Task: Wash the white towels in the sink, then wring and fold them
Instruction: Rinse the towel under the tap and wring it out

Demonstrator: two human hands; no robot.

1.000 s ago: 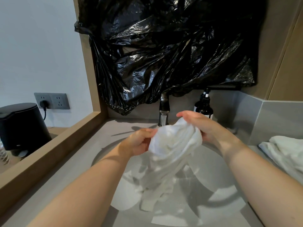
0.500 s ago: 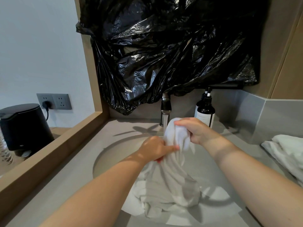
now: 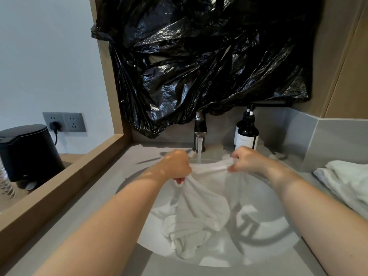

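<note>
A wet white towel (image 3: pixel 199 212) hangs into the round sink (image 3: pixel 266 196). My left hand (image 3: pixel 177 166) grips its upper edge on the left and my right hand (image 3: pixel 247 160) pinches the same edge on the right. The edge is stretched between them under the water running from the dark faucet (image 3: pixel 200 132). The towel's lower part lies bunched in the basin. More white towels (image 3: pixel 350 180) lie piled on the counter at the right.
A dark pump bottle (image 3: pixel 247 132) stands right of the faucet. Black plastic sheeting (image 3: pixel 199 56) covers the wall above. A wooden ledge (image 3: pixel 59 186) borders the grey counter on the left, with a black appliance (image 3: pixel 25 154) and a wall socket (image 3: pixel 63 122) beyond.
My hands have moved apart, spreading the bunched towel edge out under the faucet. Water is now seen running onto it. The towel's lower part has sunk deeper into the basin.
</note>
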